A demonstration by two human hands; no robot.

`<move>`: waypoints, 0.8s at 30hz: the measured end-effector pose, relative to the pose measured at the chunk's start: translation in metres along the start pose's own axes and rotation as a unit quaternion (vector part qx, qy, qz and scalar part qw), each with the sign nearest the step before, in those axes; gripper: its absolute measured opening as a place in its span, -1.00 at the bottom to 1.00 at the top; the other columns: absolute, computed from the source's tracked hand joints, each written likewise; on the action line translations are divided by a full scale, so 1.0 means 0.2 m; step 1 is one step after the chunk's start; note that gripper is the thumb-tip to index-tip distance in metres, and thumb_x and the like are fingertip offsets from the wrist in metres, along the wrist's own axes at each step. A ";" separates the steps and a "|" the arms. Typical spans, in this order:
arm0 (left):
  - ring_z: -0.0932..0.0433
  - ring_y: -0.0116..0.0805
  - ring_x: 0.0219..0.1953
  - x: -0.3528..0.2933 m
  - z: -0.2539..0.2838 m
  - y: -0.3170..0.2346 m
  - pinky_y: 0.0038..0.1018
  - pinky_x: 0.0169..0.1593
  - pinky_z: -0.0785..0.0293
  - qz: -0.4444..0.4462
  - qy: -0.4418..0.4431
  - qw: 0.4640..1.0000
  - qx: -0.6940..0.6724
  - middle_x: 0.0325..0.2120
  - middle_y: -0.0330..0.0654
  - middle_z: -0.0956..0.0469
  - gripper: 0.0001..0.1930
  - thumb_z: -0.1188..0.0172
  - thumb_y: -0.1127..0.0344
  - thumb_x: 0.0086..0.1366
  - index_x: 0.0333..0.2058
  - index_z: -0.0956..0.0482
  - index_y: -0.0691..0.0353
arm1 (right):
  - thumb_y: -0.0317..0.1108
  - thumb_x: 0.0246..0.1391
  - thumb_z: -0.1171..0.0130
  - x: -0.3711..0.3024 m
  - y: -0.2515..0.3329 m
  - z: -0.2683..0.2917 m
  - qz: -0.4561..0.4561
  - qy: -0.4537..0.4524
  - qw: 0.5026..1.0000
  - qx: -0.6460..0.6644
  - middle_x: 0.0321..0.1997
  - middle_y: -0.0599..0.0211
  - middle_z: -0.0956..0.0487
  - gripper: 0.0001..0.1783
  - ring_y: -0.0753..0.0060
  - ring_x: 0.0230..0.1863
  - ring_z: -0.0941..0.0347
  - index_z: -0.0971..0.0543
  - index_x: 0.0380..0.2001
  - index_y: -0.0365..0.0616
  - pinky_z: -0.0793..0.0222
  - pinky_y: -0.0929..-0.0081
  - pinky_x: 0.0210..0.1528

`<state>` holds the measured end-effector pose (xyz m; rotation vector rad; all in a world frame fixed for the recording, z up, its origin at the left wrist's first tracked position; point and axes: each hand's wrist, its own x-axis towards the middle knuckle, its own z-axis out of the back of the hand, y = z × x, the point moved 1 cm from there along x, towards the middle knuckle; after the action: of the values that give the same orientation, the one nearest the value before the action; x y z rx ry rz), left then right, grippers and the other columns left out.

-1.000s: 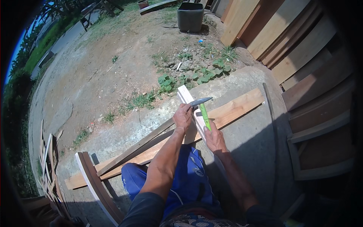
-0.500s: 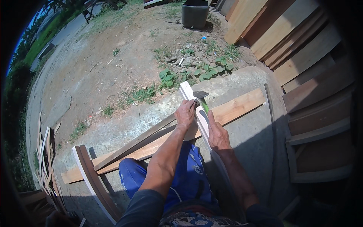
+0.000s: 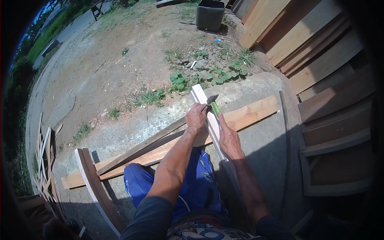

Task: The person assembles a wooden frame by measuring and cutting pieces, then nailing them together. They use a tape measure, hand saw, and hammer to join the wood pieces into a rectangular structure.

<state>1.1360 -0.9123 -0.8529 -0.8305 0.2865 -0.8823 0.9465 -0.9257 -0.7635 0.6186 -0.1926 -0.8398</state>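
Observation:
My right hand [image 3: 229,138] is closed round the green handle of a hammer [image 3: 215,107], index finger laid along it. The dark hammer head is just above a pale squared length of timber [image 3: 199,93], which runs away from me between my knees. My left hand [image 3: 196,116] pinches at that timber's left edge, its fingertips close to the hammer head. Whatever lies between those fingers is too small to make out. Under the timber, a flat light-brown plank [image 3: 258,111] crosses from left to right, and a narrower brown strip [image 3: 144,146] slants over it.
Another pair of battens [image 3: 93,182] rests across the plank's left end. Thin offcuts [image 3: 45,160] are heaped at far left. Boards and door-like panels [image 3: 336,110] lean along the right. Beyond the concrete slab are weeds [image 3: 178,80], rubble and a dark square bin [image 3: 210,16].
The hammer head has tipped and dropped slightly, nearer the timber and my left fingertips. My left hand stays at the same spot on the timber. The whole view has shifted slightly.

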 end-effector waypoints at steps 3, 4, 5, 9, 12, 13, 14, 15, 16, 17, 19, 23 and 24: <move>-0.65 -0.06 -0.14 -0.11 0.06 0.05 -0.24 -0.05 -0.56 0.031 -0.011 0.999 -0.026 -0.10 -0.10 -0.60 -0.65 -0.23 0.04 0.37 0.04 -0.66 0.02 | -0.45 0.31 0.00 -0.03 -0.04 -0.10 -0.004 -0.072 0.991 0.113 -0.24 -0.24 -0.59 -0.33 -0.17 -0.17 -0.61 -0.26 0.47 0.05 -0.47 0.10 -0.09; -0.64 -0.05 -0.13 -0.12 0.12 0.05 -0.24 -0.03 -0.56 0.040 -0.025 0.998 -0.032 -0.08 -0.07 -0.59 -0.61 -0.24 0.02 0.36 0.07 -0.65 0.05 | -0.43 0.32 0.00 -0.01 -0.09 -0.14 0.002 -0.067 0.992 0.103 -0.21 -0.25 -0.60 -0.38 -0.16 -0.13 -0.61 -0.30 0.44 0.03 -0.46 0.11 -0.07; -0.61 -0.01 -0.05 -0.17 0.19 0.06 -0.20 0.04 -0.54 0.085 -0.015 0.994 -0.068 -0.01 -0.01 -0.57 -0.52 -0.25 -0.06 0.33 0.10 -0.63 0.09 | -0.40 0.34 -0.01 0.02 -0.19 -0.17 0.003 -0.065 0.994 0.091 -0.18 -0.26 -0.61 -0.42 -0.15 -0.09 -0.61 -0.35 0.41 0.01 -0.46 0.11 -0.05; -0.53 0.07 0.03 -0.41 0.58 0.46 -0.12 0.10 -0.48 0.051 -0.012 0.979 0.195 0.06 -0.10 -0.60 -0.48 -0.13 -0.19 0.38 0.04 -0.67 0.09 | -0.24 0.35 -0.09 0.24 -0.18 -0.21 -0.060 -0.057 0.989 0.123 -0.02 -0.26 -0.64 -0.54 -0.11 0.04 -0.60 -0.53 0.27 -0.06 -0.44 0.15 0.07; -0.55 0.04 -0.04 -0.52 0.84 0.71 -0.13 0.07 -0.47 0.099 0.131 0.936 0.310 -0.12 -0.20 -0.70 -0.33 0.08 -0.39 0.38 -0.21 -0.79 0.06 | -0.10 0.30 -0.18 0.45 -0.22 -0.29 -0.085 -0.089 0.980 0.154 0.04 -0.23 -0.64 -0.49 -0.07 0.07 -0.60 -0.56 0.24 -0.06 -0.45 0.21 0.12; -0.58 0.06 -0.02 -0.55 0.90 0.78 -0.09 0.10 -0.44 0.130 0.182 0.918 0.326 -0.14 -0.09 -0.71 -0.21 0.24 -0.47 0.39 -0.26 -0.79 0.08 | -0.03 0.25 -0.22 0.51 -0.21 -0.35 -0.126 -0.098 0.974 0.163 0.03 -0.16 -0.66 -0.49 0.01 0.07 -0.62 -0.62 0.18 -0.01 -0.46 0.26 0.14; -0.60 0.05 -0.02 -0.55 0.93 0.83 -0.08 0.11 -0.44 0.156 0.205 0.910 0.325 -0.16 -0.05 -0.71 -0.18 0.27 -0.49 0.39 -0.27 -0.80 0.09 | -0.03 0.24 -0.23 0.54 -0.19 -0.37 -0.134 -0.091 0.970 0.179 0.02 -0.14 -0.67 -0.52 0.02 0.07 -0.62 -0.64 0.14 -0.01 -0.47 0.27 0.13; -0.62 0.05 -0.02 -0.54 0.96 0.88 -0.08 0.11 -0.43 0.181 0.227 0.901 0.323 -0.19 0.00 -0.71 -0.15 0.31 -0.50 0.39 -0.28 -0.80 0.10 | -0.02 0.23 -0.24 0.58 -0.18 -0.38 -0.143 -0.084 0.967 0.195 0.00 -0.12 -0.68 -0.54 0.02 0.07 -0.62 -0.67 0.10 -0.01 -0.47 0.27 0.13; -0.64 0.05 -0.02 -0.56 0.96 0.87 -0.07 0.12 -0.42 0.207 0.259 0.889 0.316 -0.21 0.05 -0.72 -0.12 0.34 -0.51 0.39 -0.29 -0.80 0.11 | -0.02 0.23 -0.25 0.56 -0.18 -0.39 -0.161 -0.074 0.963 0.205 -0.01 -0.10 -0.69 -0.56 0.03 0.07 -0.62 -0.70 0.06 -0.01 -0.47 0.28 0.12; -0.68 0.07 -0.08 -0.54 0.96 0.86 -0.03 0.09 -0.43 0.200 0.273 0.886 0.317 -0.29 0.15 -0.71 -0.10 0.38 -0.51 0.39 -0.32 -0.79 0.13 | -0.04 0.21 -0.27 0.57 -0.19 -0.40 -0.174 -0.102 0.964 0.173 -0.16 0.03 -0.73 -0.62 0.14 -0.12 -0.67 -0.75 -0.03 -0.01 -0.52 0.29 -0.02; -0.69 0.10 -0.15 -0.52 0.98 0.86 -0.03 0.06 -0.45 0.195 0.260 0.891 0.317 -0.34 0.15 -0.70 -0.10 0.37 -0.51 0.39 -0.34 -0.78 0.14 | -0.06 0.20 -0.29 0.58 -0.18 -0.38 -0.216 -0.078 0.947 0.226 -0.29 0.12 -0.72 -0.62 0.26 -0.31 -0.63 -0.75 -0.04 -0.04 -0.53 0.30 -0.18; -0.68 0.17 -0.24 -0.49 1.02 0.78 -0.03 -0.03 -0.50 0.167 0.213 0.907 0.324 -0.41 0.19 -0.68 -0.11 0.34 -0.50 0.40 -0.40 -0.77 0.18 | -0.11 0.22 -0.31 0.59 -0.19 -0.41 -0.224 -0.111 0.930 0.269 -0.51 0.29 -0.62 -0.64 0.47 -0.64 -0.44 -0.74 -0.05 -0.11 -0.39 0.37 -0.56; -0.68 0.18 -0.24 -0.46 1.02 0.74 -0.03 -0.04 -0.51 0.153 0.205 0.909 0.328 -0.41 0.20 -0.68 -0.11 0.33 -0.50 0.40 -0.41 -0.77 0.19 | -0.11 0.22 -0.31 0.59 -0.22 -0.42 -0.222 -0.132 0.930 0.262 -0.52 0.30 -0.61 -0.64 0.48 -0.67 -0.43 -0.74 -0.05 -0.12 -0.37 0.39 -0.60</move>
<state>1.2736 -0.6813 -0.8376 0.0366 0.4405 -0.7756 1.0302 -0.9995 -0.8653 1.0739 -0.5486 -1.3284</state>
